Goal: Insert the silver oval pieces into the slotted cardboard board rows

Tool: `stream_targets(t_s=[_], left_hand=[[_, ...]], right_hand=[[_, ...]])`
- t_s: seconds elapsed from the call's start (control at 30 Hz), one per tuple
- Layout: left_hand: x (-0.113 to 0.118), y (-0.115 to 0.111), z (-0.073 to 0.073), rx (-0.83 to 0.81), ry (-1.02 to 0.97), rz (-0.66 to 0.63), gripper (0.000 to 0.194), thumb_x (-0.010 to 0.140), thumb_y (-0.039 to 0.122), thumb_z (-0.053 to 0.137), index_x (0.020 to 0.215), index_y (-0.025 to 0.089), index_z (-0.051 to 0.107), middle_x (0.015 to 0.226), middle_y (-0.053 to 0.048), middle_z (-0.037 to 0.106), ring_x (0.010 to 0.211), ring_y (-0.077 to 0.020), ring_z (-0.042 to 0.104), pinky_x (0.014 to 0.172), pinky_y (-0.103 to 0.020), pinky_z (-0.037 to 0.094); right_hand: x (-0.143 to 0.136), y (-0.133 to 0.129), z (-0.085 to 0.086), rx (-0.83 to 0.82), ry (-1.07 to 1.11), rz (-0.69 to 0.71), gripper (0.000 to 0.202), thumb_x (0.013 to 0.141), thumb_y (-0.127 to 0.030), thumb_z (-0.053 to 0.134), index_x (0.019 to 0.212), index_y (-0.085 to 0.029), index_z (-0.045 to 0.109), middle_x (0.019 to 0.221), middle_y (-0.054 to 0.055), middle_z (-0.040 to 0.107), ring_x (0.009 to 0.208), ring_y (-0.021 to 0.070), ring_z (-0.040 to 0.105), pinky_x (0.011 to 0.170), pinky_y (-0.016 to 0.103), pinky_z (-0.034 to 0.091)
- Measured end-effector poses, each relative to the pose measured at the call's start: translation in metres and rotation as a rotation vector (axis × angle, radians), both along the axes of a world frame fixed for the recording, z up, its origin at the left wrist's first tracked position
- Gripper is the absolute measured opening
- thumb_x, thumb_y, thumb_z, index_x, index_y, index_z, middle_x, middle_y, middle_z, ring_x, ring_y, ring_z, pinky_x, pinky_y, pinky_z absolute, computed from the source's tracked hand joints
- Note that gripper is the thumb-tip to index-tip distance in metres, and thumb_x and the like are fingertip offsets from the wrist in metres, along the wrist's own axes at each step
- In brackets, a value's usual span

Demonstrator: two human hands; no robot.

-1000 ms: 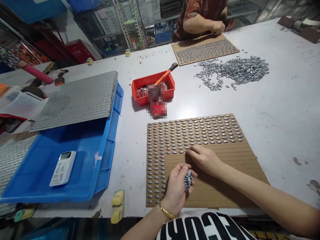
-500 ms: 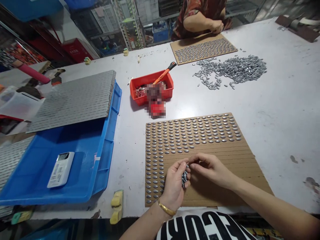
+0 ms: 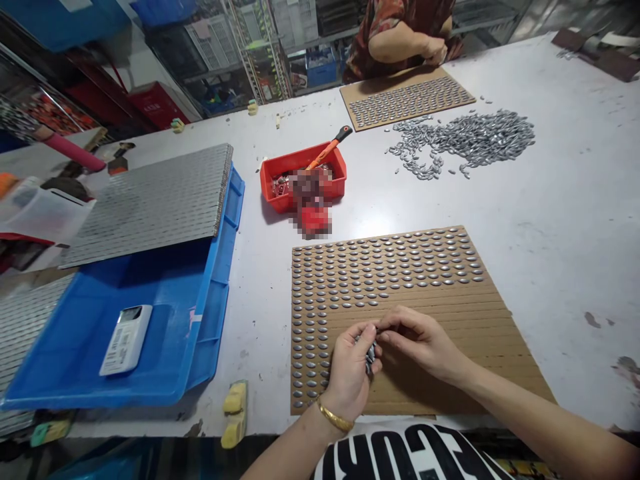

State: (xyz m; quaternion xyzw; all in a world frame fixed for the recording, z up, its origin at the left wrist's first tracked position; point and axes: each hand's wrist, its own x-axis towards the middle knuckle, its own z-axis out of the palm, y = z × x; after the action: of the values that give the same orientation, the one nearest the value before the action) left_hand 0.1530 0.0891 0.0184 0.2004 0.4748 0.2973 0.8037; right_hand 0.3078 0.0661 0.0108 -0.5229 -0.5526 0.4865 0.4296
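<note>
The right hand's fingers (image 3: 391, 321) nearly meet, hold unclear, beside the left hand (image 3: 349, 365), curled around oval metal pieces (image 3: 371, 357) above part-filled grooved cardboard (image 3: 450, 327).

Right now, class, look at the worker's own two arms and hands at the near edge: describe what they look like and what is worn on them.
Both the left hand and the right hand are without gloves, and no sleeves show on the forearms. A gold-coloured bracelet circles the left wrist; the right wrist shows none.
</note>
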Motion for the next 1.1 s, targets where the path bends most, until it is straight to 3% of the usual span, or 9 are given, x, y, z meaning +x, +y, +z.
stream_targets(t_s=[0.23, 0.47, 0.63, 0.7, 0.87, 1.1], left_hand=[[0.001, 0.001, 0.003, -0.020, 0.012, 0.053, 0.029, 0.074, 0.038, 0.073, 0.079, 0.017, 0.054, 0.066, 0.003, 0.052, 0.053, -0.0048, 0.044, 0.040, -0.014, 0.026], [0.000, 0.003, -0.001, -0.044, 0.026, 0.032, 0.036, 0.073, 0.041, 0.073, 0.094, 0.013, 0.064, 0.074, -0.001, 0.054, 0.055, -0.0043, 0.044, 0.040, -0.014, 0.025], [0.000, 0.002, -0.002, -0.011, 0.070, 0.029, 0.044, 0.072, 0.042, 0.073, 0.104, 0.014, 0.062, 0.069, 0.001, 0.053, 0.054, -0.0052, 0.044, 0.039, -0.015, 0.024], [0.000, 0.001, -0.001, -0.001, 0.072, 0.029, 0.042, 0.072, 0.043, 0.073, 0.100, 0.016, 0.060, 0.068, 0.002, 0.053, 0.052, -0.0050, 0.043, 0.039, -0.015, 0.024], [0.000, -0.001, 0.000, -0.006, 0.053, 0.017, 0.035, 0.073, 0.045, 0.071, 0.082, 0.018, 0.051, 0.070, 0.002, 0.053, 0.052, -0.0042, 0.043, 0.039, -0.015, 0.021], [0.001, 0.001, 0.003, -0.042, 0.024, 0.002, 0.036, 0.075, 0.048, 0.068, 0.081, 0.017, 0.051, 0.069, 0.001, 0.054, 0.050, -0.0045, 0.044, 0.038, -0.014, 0.021]], right_hand=[[0.001, 0.000, 0.000, -0.048, 0.024, 0.010, 0.015, 0.089, -0.031, 0.058, 0.089, -0.019, 0.067, 0.083, 0.004, 0.065, 0.078, 0.0154, 0.060, 0.072, 0.028, 0.048], [-0.002, -0.001, 0.002, 0.079, -0.047, 0.043, 0.015, 0.093, -0.026, 0.050, 0.092, -0.020, 0.064, 0.089, 0.007, 0.065, 0.086, 0.0178, 0.059, 0.078, 0.033, 0.049], [-0.005, -0.001, 0.002, 0.116, -0.125, 0.015, 0.012, 0.092, -0.022, 0.051, 0.094, -0.021, 0.063, 0.100, 0.008, 0.064, 0.095, 0.0186, 0.059, 0.085, 0.034, 0.048], [-0.004, -0.001, 0.004, 0.097, -0.098, 0.037, 0.011, 0.092, -0.023, 0.052, 0.094, -0.020, 0.062, 0.102, 0.008, 0.064, 0.096, 0.0185, 0.059, 0.086, 0.033, 0.048], [0.002, 0.000, 0.006, 0.057, -0.080, 0.085, 0.013, 0.093, -0.025, 0.051, 0.090, -0.020, 0.062, 0.084, 0.004, 0.066, 0.079, 0.0154, 0.062, 0.074, 0.027, 0.049], [0.008, -0.001, 0.006, 0.061, -0.106, 0.158, 0.017, 0.093, -0.023, 0.049, 0.094, -0.021, 0.066, 0.087, 0.005, 0.066, 0.082, 0.0157, 0.062, 0.075, 0.028, 0.049]])
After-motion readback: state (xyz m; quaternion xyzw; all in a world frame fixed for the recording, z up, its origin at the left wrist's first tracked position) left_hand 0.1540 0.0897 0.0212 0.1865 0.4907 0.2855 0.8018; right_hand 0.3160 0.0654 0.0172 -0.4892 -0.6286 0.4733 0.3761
